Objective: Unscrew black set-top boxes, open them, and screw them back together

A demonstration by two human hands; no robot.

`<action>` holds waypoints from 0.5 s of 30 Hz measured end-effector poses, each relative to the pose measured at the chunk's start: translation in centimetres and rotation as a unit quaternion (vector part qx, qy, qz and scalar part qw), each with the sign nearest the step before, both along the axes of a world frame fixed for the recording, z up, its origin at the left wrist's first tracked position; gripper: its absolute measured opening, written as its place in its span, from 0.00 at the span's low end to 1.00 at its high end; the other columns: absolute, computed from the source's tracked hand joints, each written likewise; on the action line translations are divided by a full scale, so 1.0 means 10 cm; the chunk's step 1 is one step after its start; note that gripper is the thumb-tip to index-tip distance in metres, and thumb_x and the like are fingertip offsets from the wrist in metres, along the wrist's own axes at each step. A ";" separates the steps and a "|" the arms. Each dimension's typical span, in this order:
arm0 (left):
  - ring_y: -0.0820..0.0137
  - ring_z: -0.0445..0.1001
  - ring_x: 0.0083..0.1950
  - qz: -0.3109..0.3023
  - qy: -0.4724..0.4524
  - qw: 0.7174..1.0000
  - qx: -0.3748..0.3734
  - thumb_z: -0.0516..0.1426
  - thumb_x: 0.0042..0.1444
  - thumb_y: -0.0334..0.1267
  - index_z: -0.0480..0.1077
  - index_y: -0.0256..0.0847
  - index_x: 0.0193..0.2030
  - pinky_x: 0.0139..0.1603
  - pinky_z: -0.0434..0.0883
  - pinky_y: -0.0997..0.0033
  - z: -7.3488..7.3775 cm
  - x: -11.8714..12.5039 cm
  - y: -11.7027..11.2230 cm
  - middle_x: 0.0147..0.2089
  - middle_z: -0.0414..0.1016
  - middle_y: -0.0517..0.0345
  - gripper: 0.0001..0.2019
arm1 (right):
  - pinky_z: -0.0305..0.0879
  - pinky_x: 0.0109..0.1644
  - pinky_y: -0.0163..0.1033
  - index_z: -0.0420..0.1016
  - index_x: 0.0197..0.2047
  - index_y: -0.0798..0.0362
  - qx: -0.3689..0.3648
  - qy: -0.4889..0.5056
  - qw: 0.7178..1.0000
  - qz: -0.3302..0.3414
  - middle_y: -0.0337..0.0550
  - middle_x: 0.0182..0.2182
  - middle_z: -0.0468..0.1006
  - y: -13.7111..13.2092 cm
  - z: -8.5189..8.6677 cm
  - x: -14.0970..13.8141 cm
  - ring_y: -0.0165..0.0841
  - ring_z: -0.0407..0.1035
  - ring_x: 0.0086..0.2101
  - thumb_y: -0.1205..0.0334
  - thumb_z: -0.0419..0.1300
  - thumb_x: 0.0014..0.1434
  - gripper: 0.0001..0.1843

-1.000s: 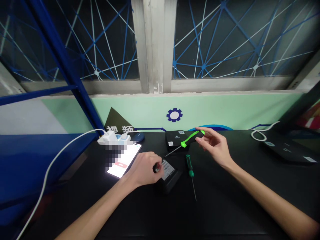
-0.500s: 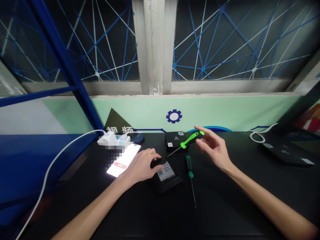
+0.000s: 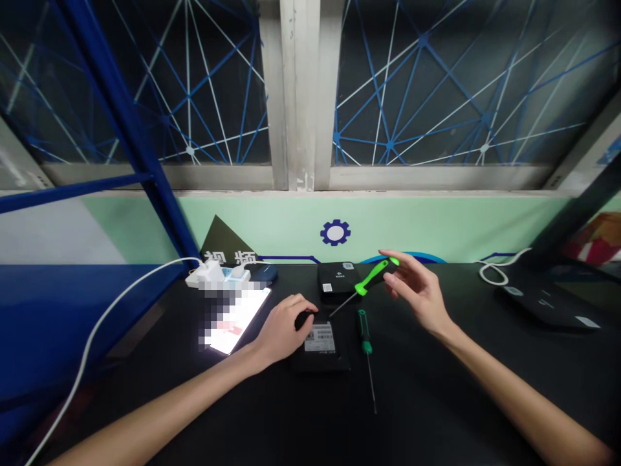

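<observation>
My left hand (image 3: 286, 329) rests at the left side of a flat black electronic box (image 3: 324, 362), fingers curled over its far corner and thumb on the near side. A white printed label (image 3: 320, 338) faces up on the box. In my right hand (image 3: 420, 288) is a screwdriver with a bright green and black handle (image 3: 374, 277), pinched near the butt end. Its shaft slants down to the left, and the tip is by the box's far edge; whether it touches cannot be made out. A second screwdriver with a dark green handle (image 3: 365, 333) lies right of the box.
Behind stands another black box (image 3: 334, 281). A lit phone (image 3: 240, 320), partly pixelated, lies left, near a white power strip (image 3: 196, 279) with a charger and cable. A dark blue rounded object (image 3: 266, 273) sits beside it. Far right is a black device (image 3: 548, 304) with a white cable (image 3: 492, 275).
The labelled box has turned to lie squarer to me, with my left hand still at its side. The held screwdriver's tip has shifted slightly right and down in view, which has also moved a little.
</observation>
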State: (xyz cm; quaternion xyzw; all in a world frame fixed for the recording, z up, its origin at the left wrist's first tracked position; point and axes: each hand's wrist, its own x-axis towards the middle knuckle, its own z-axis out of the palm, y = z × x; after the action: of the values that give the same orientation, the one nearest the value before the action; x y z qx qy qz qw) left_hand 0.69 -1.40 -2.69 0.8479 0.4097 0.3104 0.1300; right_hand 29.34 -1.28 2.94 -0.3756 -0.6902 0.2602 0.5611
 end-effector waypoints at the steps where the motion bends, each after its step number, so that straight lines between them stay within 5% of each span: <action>1: 0.65 0.74 0.47 -0.003 -0.005 1.000 -0.005 0.52 0.65 0.35 0.74 0.45 0.47 0.47 0.71 0.65 -0.01 0.00 0.00 0.44 0.75 0.55 0.10 | 0.59 0.28 0.38 0.72 0.58 0.47 0.000 -0.008 1.000 -0.001 0.34 0.24 0.67 0.00 0.00 0.00 0.30 0.61 0.23 0.57 0.62 0.63 0.20; 15: 0.66 0.73 0.48 -0.003 0.018 1.000 -0.005 0.50 0.67 0.35 0.73 0.44 0.49 0.49 0.70 0.65 0.01 -0.05 0.00 0.45 0.75 0.56 0.11 | 0.59 0.29 0.39 0.72 0.60 0.43 0.008 -0.044 0.999 -0.007 0.36 0.26 0.67 -0.02 0.09 -0.01 0.31 0.60 0.25 0.56 0.62 0.63 0.22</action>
State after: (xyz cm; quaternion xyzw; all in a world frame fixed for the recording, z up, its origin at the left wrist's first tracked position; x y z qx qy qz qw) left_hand 0.24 -1.43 -2.61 0.8540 0.4108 0.2925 0.1277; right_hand 29.25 -1.51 3.81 -0.3871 -0.7133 0.2339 0.5354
